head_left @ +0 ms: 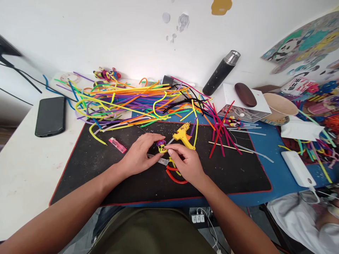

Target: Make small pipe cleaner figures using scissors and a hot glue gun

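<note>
My left hand [140,155] and my right hand [185,163] meet over a black mat [106,169], both pinching a small yellow figure with a purple top [161,146]. Fingers of both hands are closed on it. Just behind the figure lies a yellow glue gun [183,135]. Scissors with red handles [173,173] lie under my right hand, their metal blade showing between my hands. A pink lighter [117,144] rests on the mat to the left.
A big heap of coloured pipe cleaners [132,102] covers the table behind the mat. A black phone [50,115] lies at left, a black flask [221,73] leans on the wall, and a white box with a brown case [245,94] sits right. A white power bank [298,168] is at right.
</note>
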